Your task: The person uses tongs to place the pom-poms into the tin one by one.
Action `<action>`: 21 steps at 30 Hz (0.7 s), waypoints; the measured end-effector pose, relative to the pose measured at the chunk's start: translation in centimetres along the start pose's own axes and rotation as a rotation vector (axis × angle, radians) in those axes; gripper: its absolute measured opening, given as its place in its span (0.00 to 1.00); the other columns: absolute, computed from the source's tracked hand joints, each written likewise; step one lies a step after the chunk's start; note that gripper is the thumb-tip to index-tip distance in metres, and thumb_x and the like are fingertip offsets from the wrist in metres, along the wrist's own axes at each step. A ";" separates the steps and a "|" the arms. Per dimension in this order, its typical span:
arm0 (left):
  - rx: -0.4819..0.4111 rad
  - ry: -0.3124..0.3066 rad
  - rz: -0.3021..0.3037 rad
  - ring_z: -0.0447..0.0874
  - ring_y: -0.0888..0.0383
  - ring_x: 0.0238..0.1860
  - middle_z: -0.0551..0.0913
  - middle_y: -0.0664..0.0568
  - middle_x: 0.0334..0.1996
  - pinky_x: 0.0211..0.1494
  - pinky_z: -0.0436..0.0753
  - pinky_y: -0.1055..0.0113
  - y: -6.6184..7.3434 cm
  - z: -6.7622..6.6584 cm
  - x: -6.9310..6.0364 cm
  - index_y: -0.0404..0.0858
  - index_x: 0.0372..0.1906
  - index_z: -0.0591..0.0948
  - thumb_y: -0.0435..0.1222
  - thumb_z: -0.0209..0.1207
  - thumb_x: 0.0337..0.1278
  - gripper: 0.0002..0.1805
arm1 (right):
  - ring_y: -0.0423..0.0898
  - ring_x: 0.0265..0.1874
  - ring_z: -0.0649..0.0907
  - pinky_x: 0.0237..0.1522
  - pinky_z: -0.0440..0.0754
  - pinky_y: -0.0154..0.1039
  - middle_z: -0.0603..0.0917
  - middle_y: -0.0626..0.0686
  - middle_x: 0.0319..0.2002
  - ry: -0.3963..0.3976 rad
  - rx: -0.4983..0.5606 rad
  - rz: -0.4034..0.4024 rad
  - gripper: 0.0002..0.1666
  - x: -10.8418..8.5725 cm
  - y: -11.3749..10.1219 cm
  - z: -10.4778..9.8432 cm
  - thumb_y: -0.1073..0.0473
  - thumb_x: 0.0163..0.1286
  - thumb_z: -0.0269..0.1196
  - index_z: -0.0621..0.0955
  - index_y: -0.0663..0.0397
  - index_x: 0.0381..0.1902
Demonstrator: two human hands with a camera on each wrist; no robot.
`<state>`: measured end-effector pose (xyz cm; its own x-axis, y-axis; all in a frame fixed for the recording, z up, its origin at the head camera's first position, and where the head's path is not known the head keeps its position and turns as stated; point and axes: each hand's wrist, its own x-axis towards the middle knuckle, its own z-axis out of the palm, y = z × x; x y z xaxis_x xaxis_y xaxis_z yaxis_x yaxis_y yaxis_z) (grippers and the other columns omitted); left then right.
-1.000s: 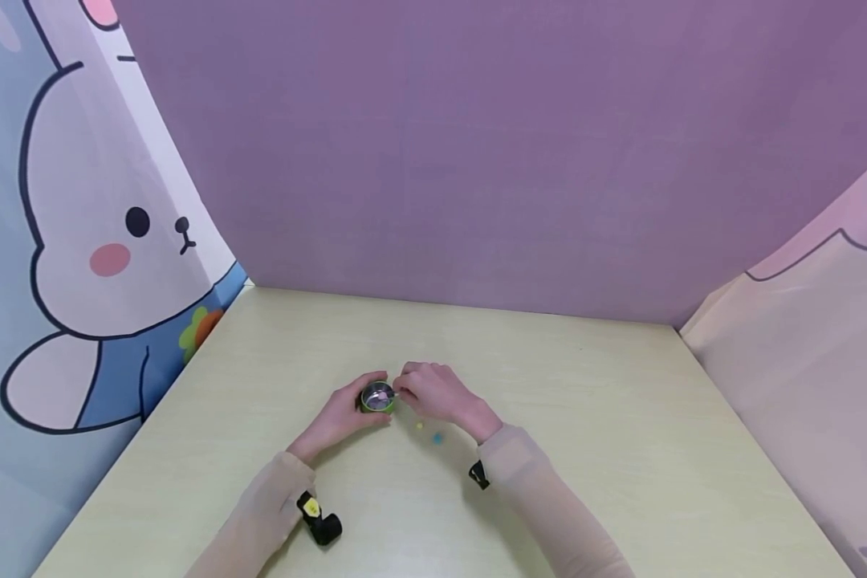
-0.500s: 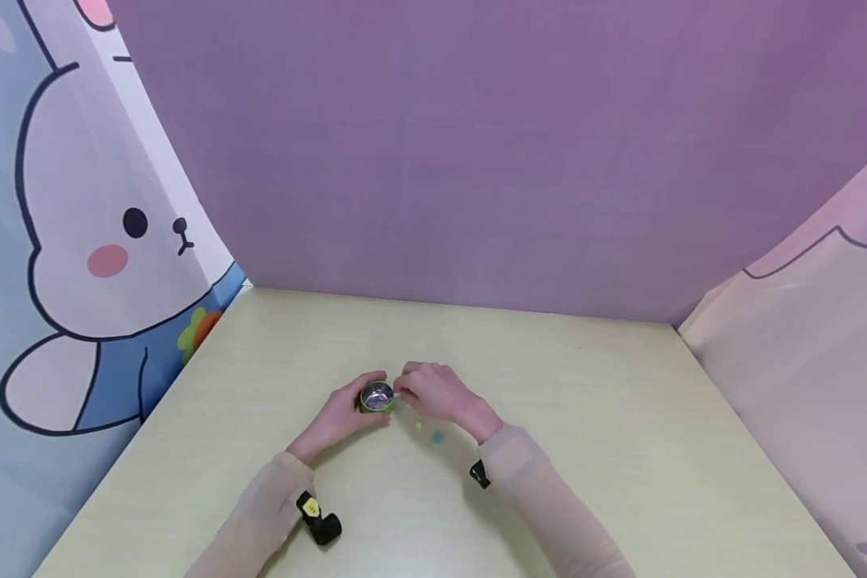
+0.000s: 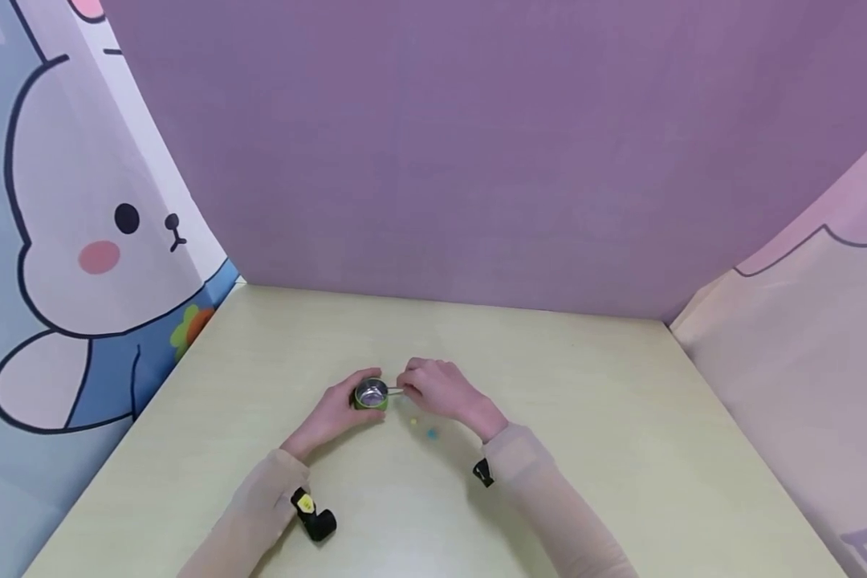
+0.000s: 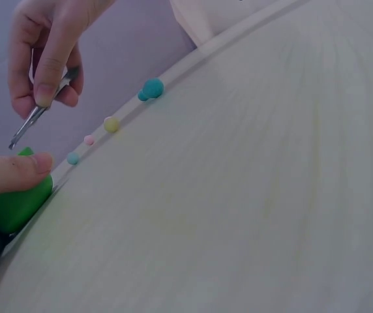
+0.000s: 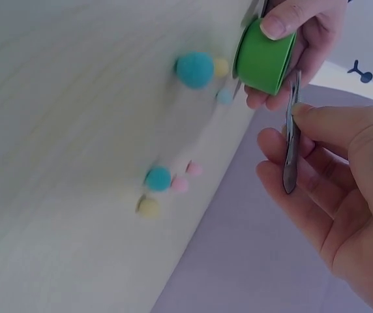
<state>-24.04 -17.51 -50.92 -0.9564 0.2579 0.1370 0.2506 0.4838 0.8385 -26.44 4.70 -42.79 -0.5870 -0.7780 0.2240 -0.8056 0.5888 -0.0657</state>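
My left hand [image 3: 335,411] grips a small green cup [image 3: 372,394] with a shiny metal inside, standing on the table. Between the thumb and fingers of my right hand [image 3: 444,391] are metal tweezers [image 5: 292,140], their tips close to the cup's rim. In the left wrist view the tweezers [image 4: 40,107] point down toward the green cup [image 4: 17,205], with nothing seen between their tips. Small balls lie on the table, among them a large teal one [image 5: 195,70], a yellow one [image 5: 149,208] and a pink one [image 5: 180,183].
The pale wooden table [image 3: 585,417] ends at a purple panel [image 3: 433,160] at the back. A curtain with a rabbit print [image 3: 101,193] hangs at the left and a pink and cream one [image 3: 802,345] at the right. Black cameras are strapped to both wrists.
The pink thing earlier seen at the tweezers' tips over the cup is no longer there. My right hand has drawn slightly away from the cup, and the head view has shifted a little.
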 end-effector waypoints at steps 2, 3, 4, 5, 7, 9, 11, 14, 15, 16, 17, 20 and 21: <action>0.002 0.002 0.001 0.71 0.39 0.69 0.73 0.40 0.69 0.73 0.68 0.39 -0.1 0.0 0.0 0.40 0.72 0.67 0.42 0.73 0.49 0.45 | 0.42 0.32 0.86 0.29 0.83 0.34 0.87 0.48 0.37 0.006 -0.009 0.007 0.08 -0.3 0.1 -0.3 0.61 0.69 0.64 0.88 0.50 0.42; 0.003 0.004 0.003 0.71 0.39 0.69 0.73 0.40 0.69 0.73 0.67 0.39 -0.2 0.0 0.1 0.40 0.72 0.67 0.41 0.73 0.48 0.45 | 0.42 0.32 0.86 0.28 0.83 0.34 0.87 0.48 0.37 0.009 -0.011 0.011 0.08 -0.4 0.1 -0.4 0.61 0.69 0.64 0.88 0.50 0.42; 0.007 0.006 0.006 0.71 0.39 0.69 0.73 0.40 0.69 0.73 0.67 0.40 -0.2 0.1 0.1 0.40 0.72 0.67 0.41 0.73 0.49 0.45 | 0.42 0.32 0.86 0.28 0.83 0.34 0.87 0.48 0.37 0.014 -0.017 0.015 0.08 -0.5 0.2 -0.4 0.61 0.69 0.64 0.88 0.50 0.41; 0.009 0.006 0.008 0.71 0.39 0.69 0.73 0.40 0.69 0.74 0.67 0.40 -0.3 0.1 0.0 0.40 0.72 0.67 0.41 0.73 0.48 0.45 | 0.42 0.32 0.86 0.28 0.83 0.34 0.87 0.48 0.37 0.016 -0.021 0.019 0.08 -0.7 0.2 -0.5 0.61 0.69 0.63 0.88 0.50 0.41; 0.008 0.007 0.011 0.71 0.39 0.69 0.73 0.40 0.69 0.74 0.68 0.40 -0.3 0.2 0.0 0.39 0.72 0.67 0.40 0.74 0.48 0.44 | 0.42 0.32 0.86 0.28 0.82 0.34 0.87 0.47 0.37 0.014 -0.029 0.029 0.08 -1.0 0.4 -0.5 0.61 0.70 0.63 0.88 0.49 0.40; 0.006 0.005 0.018 0.71 0.38 0.69 0.73 0.39 0.69 0.73 0.68 0.40 -0.3 0.2 0.0 0.38 0.72 0.67 0.40 0.73 0.48 0.44 | 0.42 0.32 0.85 0.26 0.81 0.34 0.87 0.47 0.36 0.006 -0.031 0.040 0.08 -1.4 0.6 -0.6 0.61 0.70 0.63 0.88 0.49 0.40; 0.007 0.003 0.019 0.71 0.37 0.68 0.73 0.39 0.69 0.73 0.68 0.39 -0.2 0.2 -0.1 0.38 0.72 0.67 0.40 0.74 0.48 0.44 | 0.42 0.31 0.85 0.25 0.80 0.33 0.87 0.47 0.36 -0.006 -0.029 0.045 0.08 -1.7 0.8 -0.7 0.61 0.70 0.62 0.88 0.49 0.40; 0.009 0.010 0.019 0.71 0.36 0.68 0.73 0.38 0.69 0.73 0.68 0.38 -0.2 0.1 -0.2 0.38 0.72 0.67 0.39 0.73 0.48 0.44 | 0.41 0.31 0.84 0.26 0.78 0.31 0.87 0.47 0.36 -0.012 -0.007 0.051 0.08 -2.2 0.9 -0.9 0.62 0.69 0.63 0.88 0.50 0.40; 0.010 0.012 0.018 0.71 0.37 0.68 0.73 0.38 0.69 0.73 0.67 0.38 -0.3 0.1 -0.2 0.38 0.72 0.67 0.39 0.73 0.48 0.44 | 0.41 0.30 0.84 0.26 0.78 0.30 0.87 0.48 0.36 -0.011 0.000 0.052 0.08 -2.4 1.0 -1.0 0.63 0.69 0.63 0.88 0.50 0.40; 0.010 0.014 0.018 0.71 0.37 0.69 0.72 0.38 0.69 0.73 0.67 0.38 -0.3 0.1 -0.1 0.38 0.72 0.67 0.39 0.73 0.48 0.44 | 0.40 0.29 0.83 0.26 0.77 0.29 0.87 0.48 0.36 -0.012 0.010 0.054 0.08 -2.6 1.1 -1.1 0.63 0.68 0.63 0.88 0.51 0.39; 0.012 0.014 0.019 0.70 0.37 0.69 0.72 0.38 0.69 0.73 0.67 0.38 -0.3 0.1 -0.1 0.38 0.72 0.67 0.39 0.73 0.49 0.44 | 0.40 0.29 0.82 0.26 0.76 0.28 0.87 0.48 0.36 -0.013 0.019 0.058 0.08 -2.8 1.1 -1.2 0.64 0.67 0.63 0.88 0.51 0.39; 0.012 0.014 0.024 0.69 0.37 0.70 0.72 0.38 0.69 0.74 0.66 0.39 -0.2 0.1 0.0 0.38 0.72 0.67 0.39 0.73 0.49 0.44 | 0.39 0.28 0.81 0.26 0.74 0.25 0.88 0.49 0.37 -0.018 0.039 0.069 0.09 -3.2 1.4 -1.5 0.66 0.66 0.63 0.88 0.52 0.39; 0.014 0.015 0.027 0.70 0.37 0.70 0.72 0.38 0.69 0.74 0.67 0.39 -0.2 0.1 0.0 0.38 0.72 0.67 0.40 0.73 0.48 0.44 | 0.38 0.28 0.80 0.25 0.72 0.25 0.88 0.49 0.37 -0.019 0.042 0.070 0.09 -3.4 1.5 -1.6 0.66 0.65 0.63 0.88 0.52 0.39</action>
<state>-24.12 -17.49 -51.14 -0.9514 0.2586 0.1670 0.2780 0.4886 0.8270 -25.52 8.58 -42.09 -0.6432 -0.7395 0.1986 -0.7649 0.6326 -0.1215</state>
